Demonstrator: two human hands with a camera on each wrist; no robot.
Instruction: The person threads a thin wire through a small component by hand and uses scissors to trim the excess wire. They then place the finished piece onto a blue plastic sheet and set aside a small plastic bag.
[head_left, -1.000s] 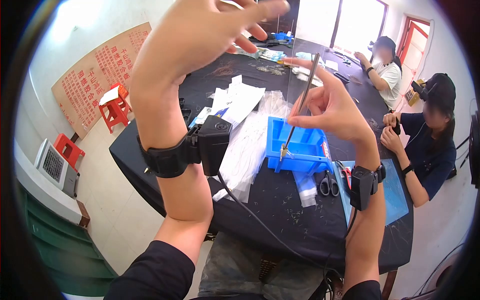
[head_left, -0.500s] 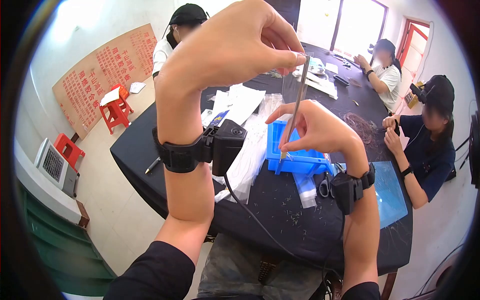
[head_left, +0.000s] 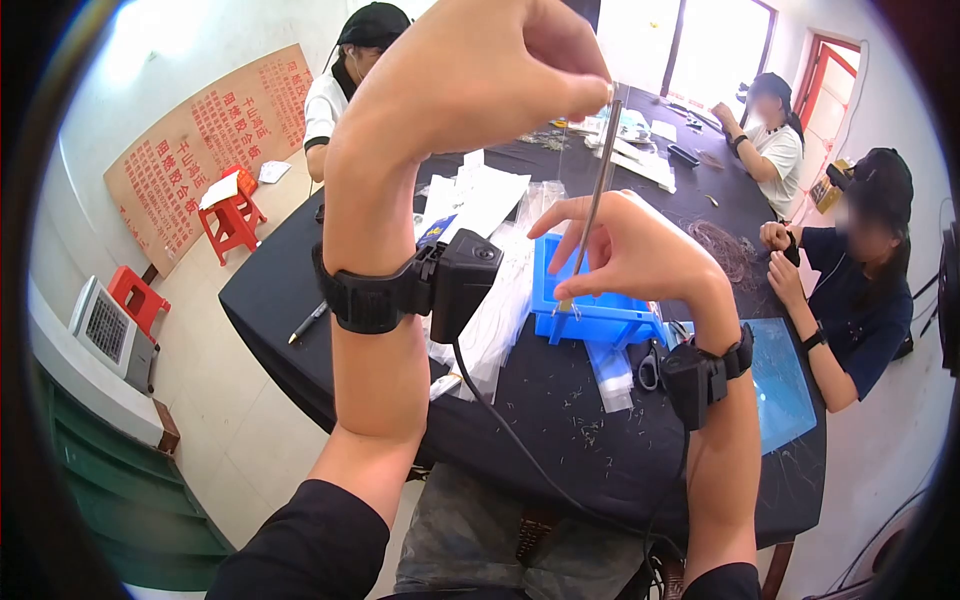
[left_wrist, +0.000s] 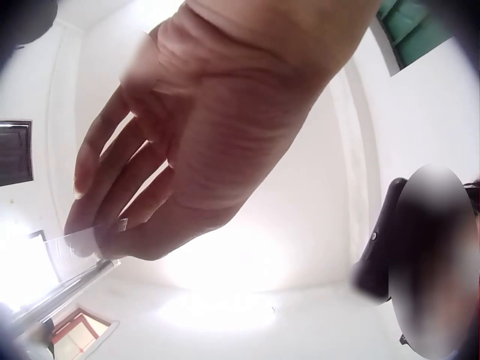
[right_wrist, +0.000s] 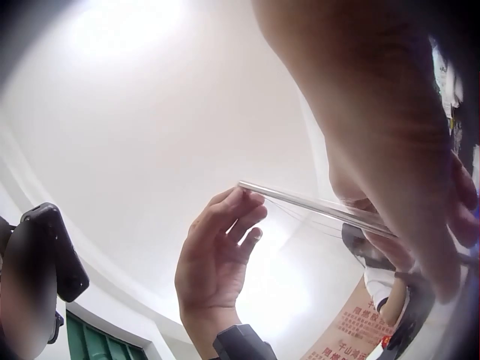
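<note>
My right hand (head_left: pixel 645 245) pinches a slim metal rod (head_left: pixel 600 185) near its lower end and holds it tilted above a blue bin (head_left: pixel 612 328). Higher up, my left hand (head_left: pixel 470 85) has thumb and fingertips together at the rod's top end. In the left wrist view those fingertips pinch a piece of clear plastic film (left_wrist: pixel 73 241), which lies along the rod. The right wrist view shows the rod's tip (right_wrist: pixel 247 184) right at the left fingertips, with fine clear lines running beside it. Part of the rod's lower end is hidden behind the right thumb.
Scissors (head_left: pixel 648 372) and a blue sheet (head_left: pixel 788 390) lie on the black tablecloth (head_left: pixel 530 440). Clear plastic sleeves (head_left: pixel 495 320), papers (head_left: pixel 490 200), a pen (head_left: pixel 307 323) and a tangle of thin strands (head_left: pixel 722 250) are around the bin. Several people sit around the table.
My left hand, spread and raised at first, has come to the rod's top end and pinches the film there. My right hand has lowered slightly and still holds the rod.
</note>
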